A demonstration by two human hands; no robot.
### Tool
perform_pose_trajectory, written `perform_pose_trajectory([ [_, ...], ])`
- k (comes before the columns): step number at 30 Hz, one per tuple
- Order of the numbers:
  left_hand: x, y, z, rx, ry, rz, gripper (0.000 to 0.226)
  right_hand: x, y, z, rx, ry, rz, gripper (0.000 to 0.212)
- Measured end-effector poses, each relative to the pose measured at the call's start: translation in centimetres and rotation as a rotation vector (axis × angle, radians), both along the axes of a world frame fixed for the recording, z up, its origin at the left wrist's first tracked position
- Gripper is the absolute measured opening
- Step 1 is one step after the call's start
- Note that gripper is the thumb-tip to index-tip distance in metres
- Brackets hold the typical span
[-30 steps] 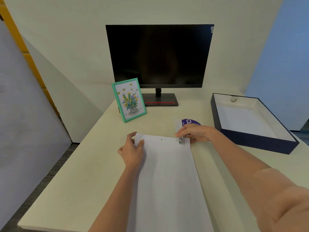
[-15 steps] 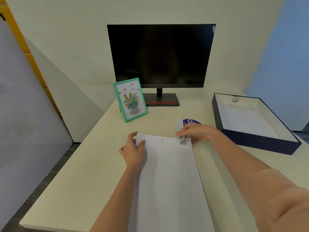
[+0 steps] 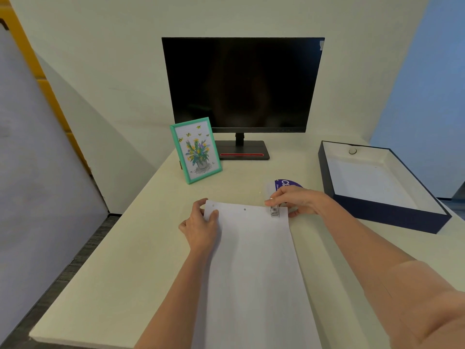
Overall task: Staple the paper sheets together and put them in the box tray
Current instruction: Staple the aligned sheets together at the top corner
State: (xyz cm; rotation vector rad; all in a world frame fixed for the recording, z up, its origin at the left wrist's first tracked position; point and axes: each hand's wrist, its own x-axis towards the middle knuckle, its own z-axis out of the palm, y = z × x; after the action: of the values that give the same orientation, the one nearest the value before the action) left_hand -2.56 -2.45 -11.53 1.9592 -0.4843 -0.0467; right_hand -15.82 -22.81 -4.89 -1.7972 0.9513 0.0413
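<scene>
Well, hardly anything has shifted in the last sec. Our left hand stays put on the top-left corner of the paper sheets, thumb on top and fingers curled over the far edge, pinching the stack. Our right hand is still wrapped round the small metal stapler, which sits over the sheets' top-right corner, right at the edge. Whether the stapler has fully bitten down we can't tell, as the fingers hide most of it.

The sheets lie flat on the worktop, long side running toward us. There are two small dots near the top edge; we can't say if they're holes or staples.

No visible movement w/ the stapler in place suggests we're mid-press, so the stapling step is likely in hand, not done. The box tray sits well apart to the right, open, w/ none of these sheets in it yet.

Next we'd prob. lift the stapler clear and check the corner holds. Pulling off too soon risks a half-set staple.

A purple-labelled item lies just behind our right hand. The monitor and picture frame stand at the back.
</scene>
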Motion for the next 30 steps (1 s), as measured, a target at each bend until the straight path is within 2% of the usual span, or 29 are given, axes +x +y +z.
perform_pose_trajectory([
  [3, 0.1, 0.0, -0.2, 0.003, 0.004, -0.004, 0.035, 0.0, 0.2, -0.2, -0.011, -0.013, -0.023, 0.031],
  [9, 0.3, -0.2, -0.3, 0.010, 0.012, -0.003, 0.035, -0.3, 0.4, -0.1, -0.009, -0.002, 0.003, 0.046],
  [17, 0.6, -0.4, -0.7, 0.010, 0.030, -0.004, 0.037, -0.6, 1.0, 0.2, 0.035, -0.032, -0.015, 0.040],
  [20, 0.6, -0.4, -0.9, -0.001, 0.047, -0.004, 0.037, -0.8, 1.6, 0.5, 0.054, -0.090, -0.082, 0.025],
  [24, 0.7, -0.4, -0.9, 0.004, 0.046, -0.009, 0.036, -1.1, 2.0, 0.0, 0.057, -0.193, -0.248, 0.036],
  [26, 0.6, -0.3, -0.7, 0.002, 0.052, -0.011, 0.036, -1.5, 2.4, -0.1, 0.047, -0.322, -0.400, 0.029],
  [28, 0.5, -0.2, -0.6, 0.003, 0.053, -0.013, 0.036, -2.2, 2.8, -0.3, -0.024, -0.420, -0.535, 0.031],
  [30, 0.3, 0.0, -0.3, 0.016, 0.063, -0.018, 0.037, -3.6, 3.1, -0.5, -0.188, -0.345, -0.555, 0.037],
])
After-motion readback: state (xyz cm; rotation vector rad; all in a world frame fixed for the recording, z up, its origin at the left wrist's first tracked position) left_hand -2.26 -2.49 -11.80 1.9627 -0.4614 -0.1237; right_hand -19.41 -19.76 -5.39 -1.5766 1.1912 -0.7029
